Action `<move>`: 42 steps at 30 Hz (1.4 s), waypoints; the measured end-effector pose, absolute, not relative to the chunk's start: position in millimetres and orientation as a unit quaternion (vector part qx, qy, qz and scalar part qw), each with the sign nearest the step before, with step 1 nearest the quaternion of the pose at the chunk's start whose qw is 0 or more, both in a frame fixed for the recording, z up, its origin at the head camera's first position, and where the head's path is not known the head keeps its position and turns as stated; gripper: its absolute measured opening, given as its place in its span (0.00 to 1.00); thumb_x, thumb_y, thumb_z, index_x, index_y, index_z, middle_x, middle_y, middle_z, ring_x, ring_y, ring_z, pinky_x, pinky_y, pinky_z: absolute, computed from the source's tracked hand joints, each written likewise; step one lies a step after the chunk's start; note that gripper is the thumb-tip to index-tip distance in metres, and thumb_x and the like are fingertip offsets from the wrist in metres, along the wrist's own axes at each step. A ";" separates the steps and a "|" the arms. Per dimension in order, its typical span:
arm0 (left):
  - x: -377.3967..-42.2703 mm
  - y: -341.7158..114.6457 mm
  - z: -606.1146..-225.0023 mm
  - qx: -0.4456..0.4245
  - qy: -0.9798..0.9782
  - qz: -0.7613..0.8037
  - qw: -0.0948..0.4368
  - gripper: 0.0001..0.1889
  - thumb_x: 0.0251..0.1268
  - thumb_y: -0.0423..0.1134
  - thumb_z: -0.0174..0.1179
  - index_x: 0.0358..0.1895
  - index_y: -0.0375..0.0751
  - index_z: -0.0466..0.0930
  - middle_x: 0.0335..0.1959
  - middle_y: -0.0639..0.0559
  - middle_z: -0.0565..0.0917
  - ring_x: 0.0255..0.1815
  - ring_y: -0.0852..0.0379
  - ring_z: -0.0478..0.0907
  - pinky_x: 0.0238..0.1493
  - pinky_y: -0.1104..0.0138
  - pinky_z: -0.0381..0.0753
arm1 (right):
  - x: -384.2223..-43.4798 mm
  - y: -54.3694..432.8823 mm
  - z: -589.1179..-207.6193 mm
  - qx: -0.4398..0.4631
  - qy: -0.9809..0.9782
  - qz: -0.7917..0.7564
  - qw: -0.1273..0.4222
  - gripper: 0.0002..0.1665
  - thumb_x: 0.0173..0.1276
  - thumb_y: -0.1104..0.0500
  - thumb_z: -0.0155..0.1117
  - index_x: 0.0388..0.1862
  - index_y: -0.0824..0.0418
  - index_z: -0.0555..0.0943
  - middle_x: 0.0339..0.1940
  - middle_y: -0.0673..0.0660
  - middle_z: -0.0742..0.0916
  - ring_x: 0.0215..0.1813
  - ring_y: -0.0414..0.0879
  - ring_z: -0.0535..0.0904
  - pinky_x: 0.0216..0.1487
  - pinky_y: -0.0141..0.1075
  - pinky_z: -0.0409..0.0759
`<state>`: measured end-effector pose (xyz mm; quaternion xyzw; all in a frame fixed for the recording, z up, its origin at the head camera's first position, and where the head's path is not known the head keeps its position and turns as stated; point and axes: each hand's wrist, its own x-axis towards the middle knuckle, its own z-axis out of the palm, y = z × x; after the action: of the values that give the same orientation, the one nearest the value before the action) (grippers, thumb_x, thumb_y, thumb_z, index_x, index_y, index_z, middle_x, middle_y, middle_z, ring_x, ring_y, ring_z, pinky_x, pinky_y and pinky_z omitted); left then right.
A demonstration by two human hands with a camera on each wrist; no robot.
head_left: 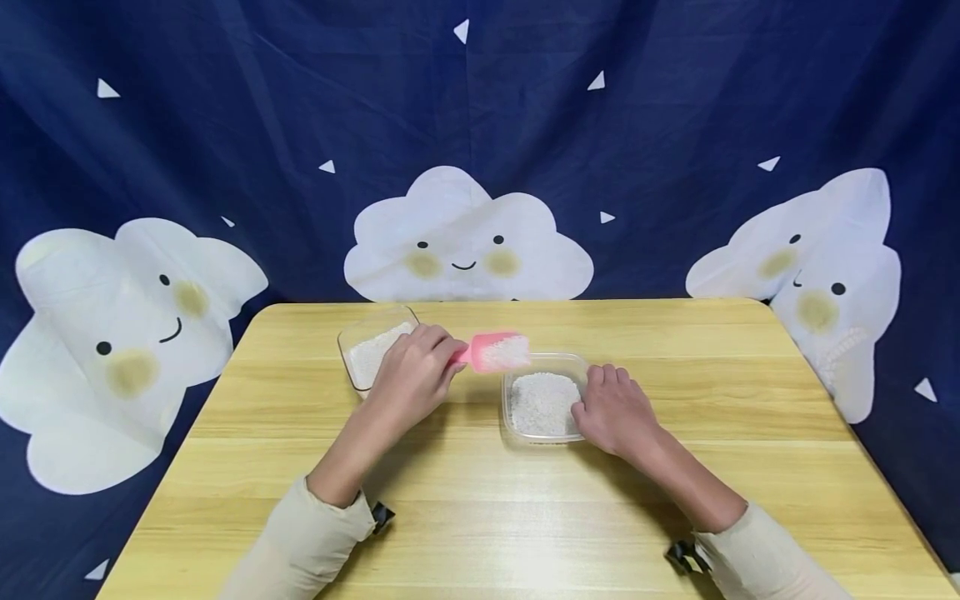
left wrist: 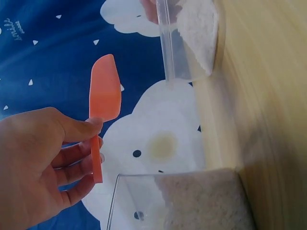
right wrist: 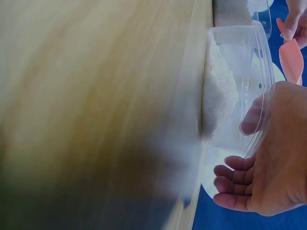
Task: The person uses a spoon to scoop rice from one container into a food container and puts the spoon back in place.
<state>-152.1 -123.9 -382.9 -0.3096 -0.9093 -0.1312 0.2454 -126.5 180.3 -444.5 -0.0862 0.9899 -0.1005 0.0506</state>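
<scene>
A pink scoop [head_left: 501, 352] carrying white grains, which look like rice, is held by its handle in my left hand [head_left: 416, 367]. In the left wrist view, thumb and fingers close round the handle of the scoop [left wrist: 104, 91]. The scoop hangs above the back left edge of a clear plastic container [head_left: 545, 406] that holds a heap of the white grains. My right hand [head_left: 618, 408] grips that container's right wall, thumb inside and fingers outside, as the right wrist view shows. Partly hidden behind my left hand is a second clear container [head_left: 372, 350] with more grains.
Both containers stand on a light wooden table [head_left: 480, 500]. Behind its far edge hangs a dark blue curtain [head_left: 645, 108] printed with white smiling clouds and small triangles.
</scene>
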 end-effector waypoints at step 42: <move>-152.0 -95.1 -407.6 -0.344 -0.909 -0.052 0.230 0.07 0.66 0.36 0.68 0.44 0.42 0.89 0.42 0.47 0.89 0.45 0.49 0.82 0.43 0.61 0.80 | -125.8 179.8 -445.1 -0.089 0.990 -0.104 0.032 0.15 0.68 0.56 0.48 0.40 0.70 0.69 0.37 0.63 0.74 0.42 0.58 0.70 0.45 0.50 0.72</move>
<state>-152.0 -95.1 -407.6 -0.3436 -0.9089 -0.0516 0.2304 -125.8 179.8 -445.1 -0.0886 0.9901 -0.1041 0.0316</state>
